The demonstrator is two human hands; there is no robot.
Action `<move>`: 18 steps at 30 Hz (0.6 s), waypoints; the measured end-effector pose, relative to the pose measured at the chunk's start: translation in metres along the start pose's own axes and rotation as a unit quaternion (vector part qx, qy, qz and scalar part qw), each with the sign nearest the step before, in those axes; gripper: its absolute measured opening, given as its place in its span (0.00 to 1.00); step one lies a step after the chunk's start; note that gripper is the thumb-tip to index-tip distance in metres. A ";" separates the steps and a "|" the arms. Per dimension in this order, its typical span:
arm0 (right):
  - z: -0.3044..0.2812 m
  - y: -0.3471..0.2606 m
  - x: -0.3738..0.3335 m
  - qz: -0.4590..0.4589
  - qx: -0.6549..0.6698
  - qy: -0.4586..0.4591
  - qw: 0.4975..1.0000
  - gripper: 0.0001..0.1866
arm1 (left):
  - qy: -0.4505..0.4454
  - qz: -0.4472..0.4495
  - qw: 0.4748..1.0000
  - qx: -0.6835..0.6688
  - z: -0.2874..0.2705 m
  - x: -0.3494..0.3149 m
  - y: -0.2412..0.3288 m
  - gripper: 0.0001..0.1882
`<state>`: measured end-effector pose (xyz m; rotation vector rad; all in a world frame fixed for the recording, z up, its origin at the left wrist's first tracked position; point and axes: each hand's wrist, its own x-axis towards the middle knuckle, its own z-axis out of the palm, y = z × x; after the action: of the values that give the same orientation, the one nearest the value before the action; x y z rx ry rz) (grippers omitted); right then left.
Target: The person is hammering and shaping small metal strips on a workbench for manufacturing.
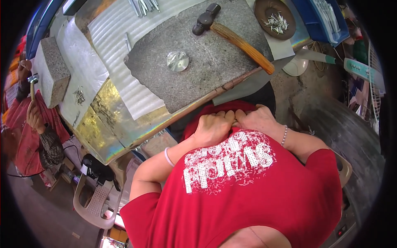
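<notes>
Close to my waist, beside the table's front edge, both hands are drawn together with fingers curled into red cloth. My left hand (214,127), a pale band on its wrist, grips the lower part of my red shirt (264,190). Touching it, my right hand (257,119), with a beaded bracelet, pinches the same cloth. Whether anything small is between the fingers is hidden. Beyond my hands a rough grey stone slab (206,68) lies on the table. On it rest a shiny round metal disc (178,61) and a ball-peen hammer (235,39), its wooden handle pointing toward me.
A brown bowl (260,10) of small metal pieces stands at the slab's far right, near a blue bin (340,35) of metal rods. Several metal punches (143,6) lie at the back. Left are a stone block (51,72) and another person's hand (36,120) holding a hammer.
</notes>
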<state>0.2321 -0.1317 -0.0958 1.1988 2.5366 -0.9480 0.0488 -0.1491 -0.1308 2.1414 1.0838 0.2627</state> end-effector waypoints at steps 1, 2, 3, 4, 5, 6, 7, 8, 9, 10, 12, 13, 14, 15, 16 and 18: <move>0.001 -0.001 0.000 0.003 -0.004 0.005 1.000 0.19 | -0.001 0.000 1.000 -0.001 0.001 -0.001 0.000 0.09; 0.002 -0.001 0.000 0.005 -0.005 0.005 1.000 0.19 | -0.003 0.000 1.000 0.002 0.001 -0.001 -0.001 0.09; 0.002 -0.002 0.000 0.017 0.002 -0.001 1.000 0.19 | -0.004 0.000 1.000 0.004 0.002 -0.001 -0.001 0.09; 0.003 -0.002 0.000 0.030 0.009 -0.007 1.000 0.19 | -0.004 0.001 1.000 0.003 0.002 0.000 -0.002 0.09; 0.003 -0.003 -0.001 0.031 0.009 -0.006 0.999 0.19 | -0.007 0.002 1.000 -0.002 0.002 0.000 -0.002 0.09; 0.004 -0.004 -0.001 0.036 0.014 0.000 0.999 0.19 | -0.010 0.003 1.000 -0.008 0.002 0.000 -0.003 0.09; 0.004 -0.004 -0.001 0.042 0.019 0.006 0.999 0.19 | -0.010 0.004 1.000 -0.008 0.002 0.000 -0.002 0.09; 0.004 -0.006 -0.001 0.043 0.019 0.006 0.999 0.19 | -0.007 0.002 1.000 -0.015 0.002 -0.001 -0.002 0.09; 0.004 -0.007 -0.002 0.044 0.019 0.007 0.999 0.19 | -0.004 0.001 1.000 -0.022 0.001 -0.002 -0.002 0.09; 0.004 -0.008 -0.002 0.046 0.018 0.008 0.999 0.19 | -0.005 0.002 1.000 -0.023 0.002 -0.003 -0.002 0.09; 0.005 -0.010 -0.002 0.051 0.020 0.003 0.998 0.20 | -0.009 -0.004 1.000 -0.022 0.005 -0.006 -0.003 0.08; 0.005 -0.011 -0.002 0.056 0.021 -0.002 0.998 0.20 | -0.010 -0.004 1.000 -0.023 0.006 -0.006 -0.003 0.08; 0.005 -0.012 -0.002 0.057 0.021 -0.002 0.998 0.20 | -0.014 -0.009 1.000 -0.022 0.006 -0.006 -0.003 0.08; 0.005 -0.012 -0.002 0.061 0.026 -0.005 0.998 0.20 | -0.018 -0.014 1.000 -0.021 0.007 -0.006 -0.002 0.08; 0.005 -0.012 -0.002 0.065 0.031 -0.009 0.997 0.21 | -0.019 -0.013 0.999 -0.022 0.008 -0.006 -0.002 0.08; 0.010 -0.013 -0.003 0.072 0.030 -0.008 0.997 0.21 | -0.022 -0.018 0.999 -0.030 0.009 -0.007 -0.003 0.08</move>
<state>0.2236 -0.1454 -0.0962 1.3641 2.3883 -1.0017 0.0467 -0.1582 -0.1387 2.0625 1.0746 0.2274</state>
